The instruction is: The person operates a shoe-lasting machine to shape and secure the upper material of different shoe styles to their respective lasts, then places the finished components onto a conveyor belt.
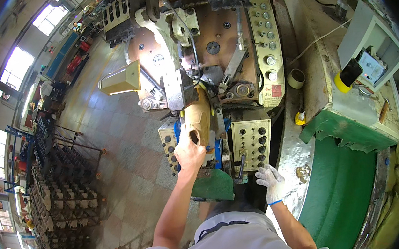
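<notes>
Head view looked down and ahead from your own head, wide fisheye, edges bowed toward rim; your shirt sat nearest at bottom, the machine close beyond, windows far left.

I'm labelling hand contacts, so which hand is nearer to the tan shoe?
The left. The bare left hand grips the tan shoe at its near end; the gloved right hand is apart from it, lower in view and to the right.
</notes>
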The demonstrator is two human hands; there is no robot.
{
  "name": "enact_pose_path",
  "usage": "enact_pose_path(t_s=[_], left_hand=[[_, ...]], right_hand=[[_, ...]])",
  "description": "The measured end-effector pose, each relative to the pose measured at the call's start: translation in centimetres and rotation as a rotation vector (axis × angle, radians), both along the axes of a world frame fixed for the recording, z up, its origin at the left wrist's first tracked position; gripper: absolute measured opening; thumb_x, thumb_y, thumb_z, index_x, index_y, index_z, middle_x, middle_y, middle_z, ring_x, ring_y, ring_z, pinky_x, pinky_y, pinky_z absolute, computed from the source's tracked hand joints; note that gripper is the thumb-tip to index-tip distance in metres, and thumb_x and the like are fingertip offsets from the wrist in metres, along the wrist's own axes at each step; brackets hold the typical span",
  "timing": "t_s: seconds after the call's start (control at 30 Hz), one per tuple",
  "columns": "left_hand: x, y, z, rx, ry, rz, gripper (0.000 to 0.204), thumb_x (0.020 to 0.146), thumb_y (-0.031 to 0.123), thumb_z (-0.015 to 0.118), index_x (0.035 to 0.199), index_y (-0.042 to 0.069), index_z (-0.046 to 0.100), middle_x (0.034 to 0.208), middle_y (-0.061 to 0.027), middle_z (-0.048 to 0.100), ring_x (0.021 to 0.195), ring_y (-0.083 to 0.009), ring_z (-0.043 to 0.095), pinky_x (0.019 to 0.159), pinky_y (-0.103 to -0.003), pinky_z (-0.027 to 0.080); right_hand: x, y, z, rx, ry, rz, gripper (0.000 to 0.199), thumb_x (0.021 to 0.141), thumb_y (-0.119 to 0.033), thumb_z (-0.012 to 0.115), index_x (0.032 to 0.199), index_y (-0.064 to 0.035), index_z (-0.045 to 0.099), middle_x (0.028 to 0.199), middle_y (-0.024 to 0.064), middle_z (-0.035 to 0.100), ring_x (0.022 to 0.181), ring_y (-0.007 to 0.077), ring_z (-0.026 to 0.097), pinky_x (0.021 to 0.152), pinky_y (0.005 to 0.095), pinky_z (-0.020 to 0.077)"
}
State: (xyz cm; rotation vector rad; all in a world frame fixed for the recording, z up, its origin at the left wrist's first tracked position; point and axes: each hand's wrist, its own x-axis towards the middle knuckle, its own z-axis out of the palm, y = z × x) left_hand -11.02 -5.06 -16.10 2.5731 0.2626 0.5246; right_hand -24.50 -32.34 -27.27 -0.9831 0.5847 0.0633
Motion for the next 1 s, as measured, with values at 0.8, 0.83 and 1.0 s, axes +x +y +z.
enact_pose_path(t_s=[0.8,0.83,1.0], left_hand=[[-10.4,1.3,1.6,-2.180,0.509,-0.485,0.077,0.068,0.012,0.076,0.138,-0.003,0.049,0.129,-0.0193,0.064,0.117,-0.0331,0.065,0.101,-0.045,0.054],[-11.4,-0.1,1.2,-2.284,0.622,-0.530,0.075,0.070,0.013,0.075,0.139,-0.002,0.049,0.129,-0.0189,0.064,0.118,-0.0321,0.064,0.103,-0.045,0.052],[-11.3,-0.7,-1.9,-1.457,0.738,-0.588,0.031,0.091,0.016,0.071,0.113,-0.005,0.069,0.103,-0.0106,0.073,0.091,-0.0200,0.069,0.079,-0.031,0.056]], right_hand=[[5.9,9.0,13.5,0.722,-0.468,-0.048,0.094,0.096,-0.075,0.034,0.151,0.0007,0.037,0.147,0.0245,0.049,0.128,0.0368,0.055,0.104,0.0501,0.0475],[5.6,8.8,14.5,0.801,-0.467,-0.127,0.095,0.095,-0.077,0.035,0.151,-0.0003,0.038,0.145,0.0244,0.051,0.126,0.0369,0.057,0.103,0.0501,0.0486],[2.1,5.6,17.1,0.660,-0.502,-0.016,0.076,0.088,-0.052,0.067,0.143,-0.0012,0.049,0.130,0.0248,0.061,0.109,0.0348,0.067,0.097,0.0505,0.0550]])
